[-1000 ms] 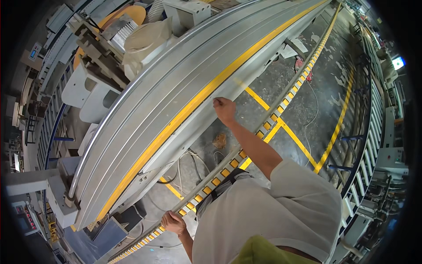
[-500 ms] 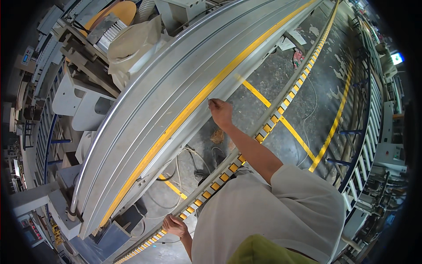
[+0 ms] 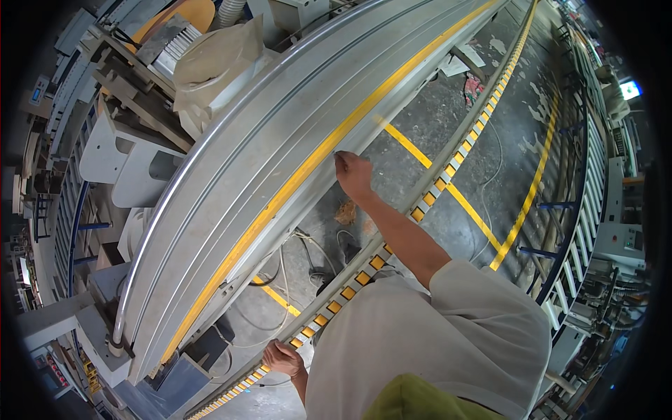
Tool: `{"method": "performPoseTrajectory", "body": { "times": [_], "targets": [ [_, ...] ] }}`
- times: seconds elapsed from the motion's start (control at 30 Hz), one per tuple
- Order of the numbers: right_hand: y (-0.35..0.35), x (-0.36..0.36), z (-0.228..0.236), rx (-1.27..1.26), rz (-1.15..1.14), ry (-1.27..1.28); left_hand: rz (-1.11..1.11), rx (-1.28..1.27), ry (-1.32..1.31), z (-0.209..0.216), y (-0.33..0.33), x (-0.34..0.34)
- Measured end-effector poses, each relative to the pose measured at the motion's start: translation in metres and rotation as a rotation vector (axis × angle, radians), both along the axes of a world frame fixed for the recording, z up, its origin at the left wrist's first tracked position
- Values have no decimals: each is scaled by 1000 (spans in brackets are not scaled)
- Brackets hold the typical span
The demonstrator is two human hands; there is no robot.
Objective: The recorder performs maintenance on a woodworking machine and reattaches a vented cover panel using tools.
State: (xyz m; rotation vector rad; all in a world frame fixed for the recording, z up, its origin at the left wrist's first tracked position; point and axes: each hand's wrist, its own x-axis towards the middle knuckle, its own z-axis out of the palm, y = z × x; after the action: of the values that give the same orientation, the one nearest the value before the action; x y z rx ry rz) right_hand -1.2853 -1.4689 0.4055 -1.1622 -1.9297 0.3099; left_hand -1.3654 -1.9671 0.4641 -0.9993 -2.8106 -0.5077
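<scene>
Along the lower edge, nearest the camera, lie a fold of green cloth [image 3: 409, 400] and the person's pale shirt [image 3: 420, 336]. Just left of the shirt, the left hand [image 3: 284, 358] is on a long grey rail [image 3: 456, 155], its fingers curled closed around it. This rail slants from bottom left, past the front of the body, up to the top right, bending with the lens; yellow and white blocks alternate along its side. The right forearm passes over it.

Beyond the rail, the right hand [image 3: 354, 175] is at the near edge of a broad grey machine bed [image 3: 231, 182]. Its fingers are drawn in and closed, with the tips by that edge; I cannot tell whether they pinch anything small.

Between rail and bed, the dark floor [image 3: 413, 119] shows loose cables [image 3: 285, 280] and a brown lump [image 3: 345, 212]. Yellow lines [image 3: 476, 218] mark the floor on the right.

Over the bed's surface, a yellow strip [image 3: 262, 220] runs lengthwise near the closer side, and a shiny tube [image 3: 210, 138] follows the farther side.

Past the tube, a beige bag [image 3: 213, 63] slumps beside a finned metal block [image 3: 183, 47], with an orange disc [image 3: 192, 14] behind. Farther off on the right stand a blue-framed roller track [image 3: 591, 217] and a small lit screen [image 3: 631, 89].
</scene>
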Motion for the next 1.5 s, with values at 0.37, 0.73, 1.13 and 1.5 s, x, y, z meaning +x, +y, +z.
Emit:
{"method": "performPoseTrajectory", "body": {
  "times": [0.37, 0.73, 1.13, 1.5],
  "targets": [
    [17, -10, -11, -1556, -8, 1394, 9, 23, 6, 3, -4, -8],
    [-5, 1, 21, -314, 113, -111, 34, -2, -1, 8, -7, -9],
    [42, 10, -26, -1507, 241, 997, 15, 4, -4, 5, 1, -11],
    [11, 4, -16, -422, -178, 229, 24, 14, 14, 0, -2, -11]
  ]
}}
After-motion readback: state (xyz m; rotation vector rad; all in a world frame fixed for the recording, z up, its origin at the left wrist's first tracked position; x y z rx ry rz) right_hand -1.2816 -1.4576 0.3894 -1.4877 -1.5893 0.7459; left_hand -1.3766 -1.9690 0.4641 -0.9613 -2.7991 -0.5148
